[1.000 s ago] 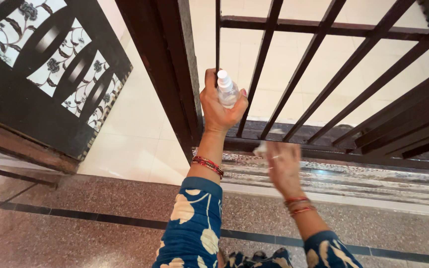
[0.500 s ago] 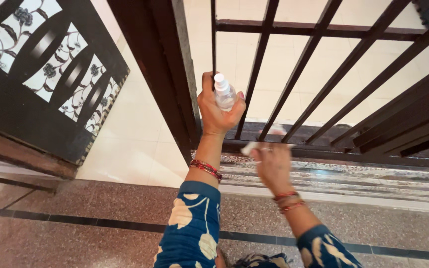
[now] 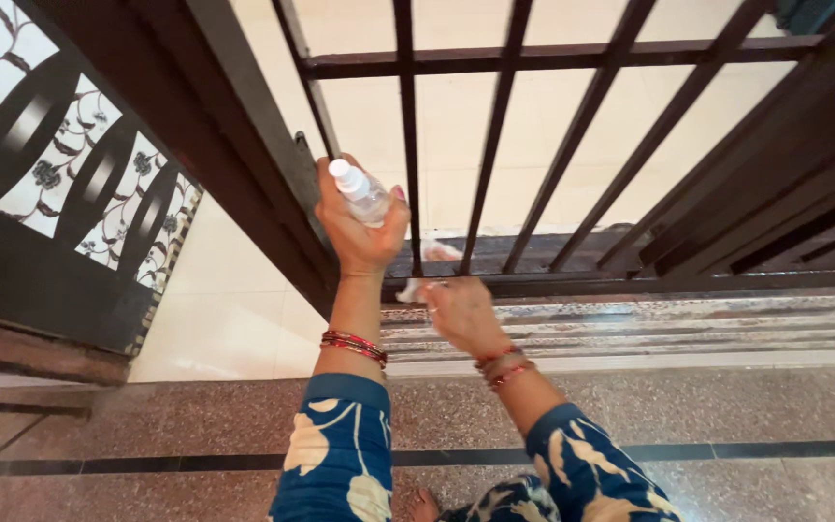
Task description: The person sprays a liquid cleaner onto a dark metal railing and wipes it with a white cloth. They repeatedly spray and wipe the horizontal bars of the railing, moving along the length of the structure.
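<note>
My left hand (image 3: 355,227) is raised and wrapped around a small clear spray bottle (image 3: 361,193) with a white nozzle, held against the dark metal gate (image 3: 495,145). My right hand (image 3: 461,314) is lower, closed on a white cloth (image 3: 427,271) that is pressed on the gate's bottom rail (image 3: 630,282). Part of the cloth shows through the bars behind the rail. Both wrists carry red bangles, and the sleeves are blue with a cream flower pattern.
A dark ornate gate leaf with floral glass panels (image 3: 60,184) stands open at the left. A patterned stone threshold (image 3: 678,333) runs below the rail. Speckled reddish floor with a black stripe (image 3: 147,425) is nearest me; pale tiles (image 3: 234,300) lie beyond.
The view has swung, so the gate and both hands sit further left. My right hand has slid left along the bottom rail with the cloth. The left hand keeps the bottle raised.
</note>
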